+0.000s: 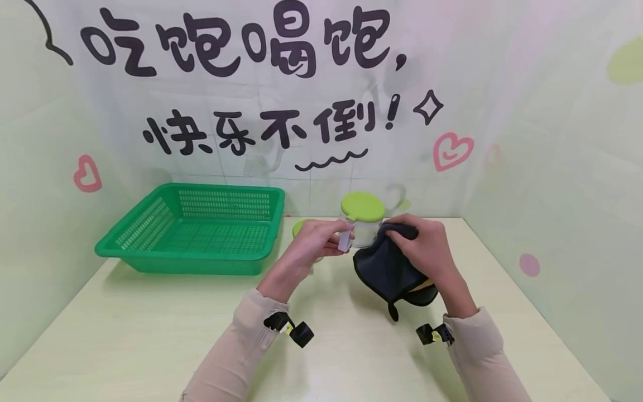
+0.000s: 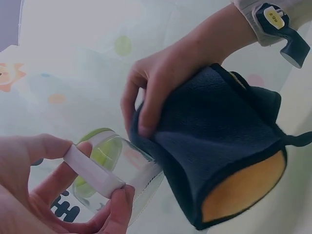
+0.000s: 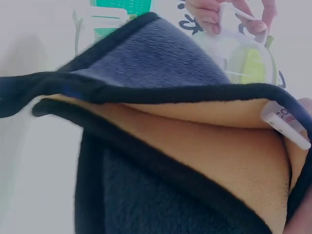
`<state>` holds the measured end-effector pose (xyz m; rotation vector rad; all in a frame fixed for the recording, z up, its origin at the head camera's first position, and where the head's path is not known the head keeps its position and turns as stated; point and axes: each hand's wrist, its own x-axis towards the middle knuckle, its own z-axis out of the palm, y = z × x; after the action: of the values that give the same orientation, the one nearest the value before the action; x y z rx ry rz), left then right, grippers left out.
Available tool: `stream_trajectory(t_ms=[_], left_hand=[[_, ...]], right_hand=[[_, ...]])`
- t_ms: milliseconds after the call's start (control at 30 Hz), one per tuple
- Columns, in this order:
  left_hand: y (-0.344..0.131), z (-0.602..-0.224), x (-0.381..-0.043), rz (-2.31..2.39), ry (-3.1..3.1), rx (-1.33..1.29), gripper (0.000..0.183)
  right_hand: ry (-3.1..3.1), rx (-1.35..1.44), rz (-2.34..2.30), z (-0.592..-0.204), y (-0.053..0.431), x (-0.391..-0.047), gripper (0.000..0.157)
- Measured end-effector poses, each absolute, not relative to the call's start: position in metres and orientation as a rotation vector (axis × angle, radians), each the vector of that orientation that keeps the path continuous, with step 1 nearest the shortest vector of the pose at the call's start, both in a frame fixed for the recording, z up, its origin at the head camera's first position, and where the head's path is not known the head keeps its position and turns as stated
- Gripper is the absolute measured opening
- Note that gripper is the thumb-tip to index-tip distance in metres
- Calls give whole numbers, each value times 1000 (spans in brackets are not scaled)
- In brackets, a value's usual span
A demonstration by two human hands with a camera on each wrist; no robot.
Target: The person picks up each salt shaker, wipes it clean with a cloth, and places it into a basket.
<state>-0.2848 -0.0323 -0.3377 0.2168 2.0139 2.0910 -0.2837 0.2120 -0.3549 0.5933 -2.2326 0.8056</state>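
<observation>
My left hand (image 1: 312, 241) pinches the white handle (image 2: 93, 171) of a clear jar (image 1: 365, 233) that has a lime-green lid (image 1: 363, 206). The jar is held up above the table, and in the left wrist view it lies tilted. In my right hand (image 1: 426, 245) is a folded dark blue cloth (image 1: 385, 267) with black edging, a hanging loop and a tan inner side (image 2: 246, 187). The cloth touches or nearly touches the side of the jar. A white label (image 3: 286, 127) shows inside its fold in the right wrist view.
A green plastic basket (image 1: 201, 265) with perforated walls stands at the back left of the pale table (image 1: 341, 357). Behind my left hand, a second lime-green lid (image 1: 298, 226) is partly hidden. A printed sheet with black lettering (image 1: 201, 44) hangs behind, and pale walls flank both sides.
</observation>
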Motion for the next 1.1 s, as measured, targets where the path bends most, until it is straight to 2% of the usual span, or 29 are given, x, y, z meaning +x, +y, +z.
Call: stream_trajectory(t_ms=[200,467,900,1100], left_hand=[[-33,-336,-283,2072,2003,221,25],[-33,-335,-285,2099,1990,212,21],[-30,-335,-280,2004,2048,252,27],[-30,-335,-280,2063,2039,206,28]], right_hand=[[-2114,611,886,-353,214,-283,21],[-2288,607,828,-360,214,-287,15],[-2113,281,860,-362,208,-288,18],[-2192,347,902,-357,203,-282,21]])
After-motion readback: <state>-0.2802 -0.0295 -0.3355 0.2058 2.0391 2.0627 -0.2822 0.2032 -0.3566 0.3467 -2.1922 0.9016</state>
